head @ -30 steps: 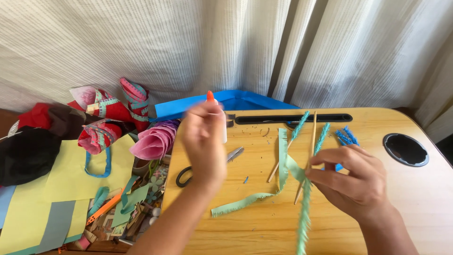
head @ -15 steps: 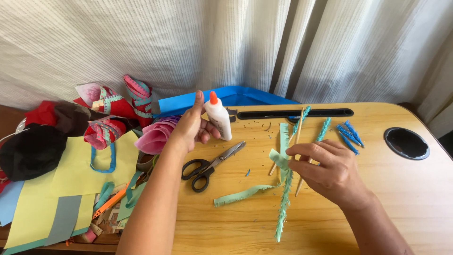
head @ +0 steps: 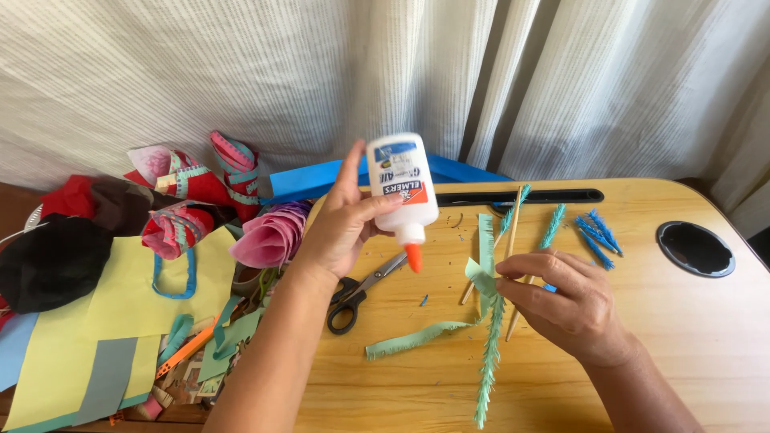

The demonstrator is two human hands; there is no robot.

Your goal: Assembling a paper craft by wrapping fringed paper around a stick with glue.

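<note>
My left hand (head: 341, 224) holds a white glue bottle (head: 401, 192) upside down, its orange tip pointing down above the table. The tip hangs just left of a fringed green paper strip (head: 488, 321) wound on a thin wooden stick, which my right hand (head: 565, 301) pinches near its upper end. A loose tail of the green strip (head: 413, 339) trails left across the wooden table (head: 706, 337).
Black-handled scissors (head: 361, 290) lie under the bottle. Bare wooden sticks (head: 513, 220) and blue fringed pieces (head: 595, 232) lie farther back. At the left sit pink paper cones (head: 269, 236), yellow paper sheets (head: 120, 297) and scraps. A black round cup hole (head: 695, 248) is at right.
My left hand has tipped the glue bottle from upright to upside down and brought it toward the green strip. My right hand has stayed on the strip.
</note>
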